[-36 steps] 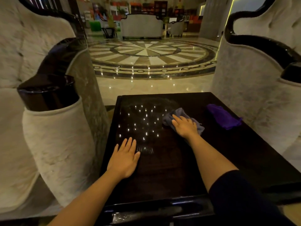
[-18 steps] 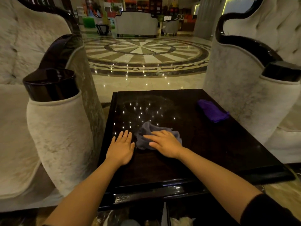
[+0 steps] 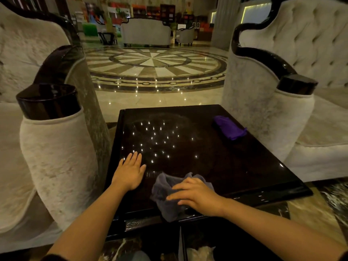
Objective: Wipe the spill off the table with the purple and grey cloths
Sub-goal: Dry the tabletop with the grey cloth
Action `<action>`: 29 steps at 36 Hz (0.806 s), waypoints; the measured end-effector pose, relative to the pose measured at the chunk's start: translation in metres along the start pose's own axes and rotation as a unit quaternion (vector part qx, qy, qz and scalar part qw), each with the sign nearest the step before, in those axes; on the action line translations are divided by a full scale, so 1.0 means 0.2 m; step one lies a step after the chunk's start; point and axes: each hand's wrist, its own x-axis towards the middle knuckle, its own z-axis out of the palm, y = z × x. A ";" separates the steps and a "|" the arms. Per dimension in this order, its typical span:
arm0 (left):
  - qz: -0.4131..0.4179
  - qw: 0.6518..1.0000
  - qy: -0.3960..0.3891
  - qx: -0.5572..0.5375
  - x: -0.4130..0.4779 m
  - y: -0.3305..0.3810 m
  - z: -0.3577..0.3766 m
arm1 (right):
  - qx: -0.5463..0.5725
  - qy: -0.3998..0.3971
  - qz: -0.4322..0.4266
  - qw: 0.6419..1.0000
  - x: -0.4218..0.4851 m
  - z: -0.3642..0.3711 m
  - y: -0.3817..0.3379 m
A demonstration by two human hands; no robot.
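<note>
Right hand [image 3: 197, 196] presses flat, fingers spread, on crumpled grey cloth [image 3: 169, 196] at near edge of glossy dark wooden worktop [image 3: 235, 166]. Left hand [image 3: 130, 172] lies open, palm down. Folded purple cloth [image 3: 228, 127] far right.

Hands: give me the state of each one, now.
Left hand: open, flat on the table, holding nothing.
Right hand: open, palm pressing the grey cloth at the table's near edge.

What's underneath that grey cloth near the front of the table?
The grey cloth lies on the dark table, its lower corner reaching the near edge. The right hand presses flat on top. Whether any spill remains beneath cannot be seen; the cloth covers it.
</note>
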 end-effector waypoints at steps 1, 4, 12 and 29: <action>0.002 1.000 -0.002 0.001 0.00 0.00 0.00 | 0.005 0.002 -0.001 1.000 -0.03 -0.01 0.01; 0.006 1.000 -0.004 0.005 0.01 -0.01 0.00 | 0.028 -0.004 -0.002 1.000 -0.08 -0.06 0.02; 0.005 1.000 -0.011 0.005 0.01 -0.01 -0.01 | 0.053 0.137 0.100 0.984 -0.02 -0.37 0.31; 0.000 1.000 -0.010 0.010 0.03 -0.02 -0.01 | -0.014 0.123 0.434 0.893 0.33 -0.31 0.86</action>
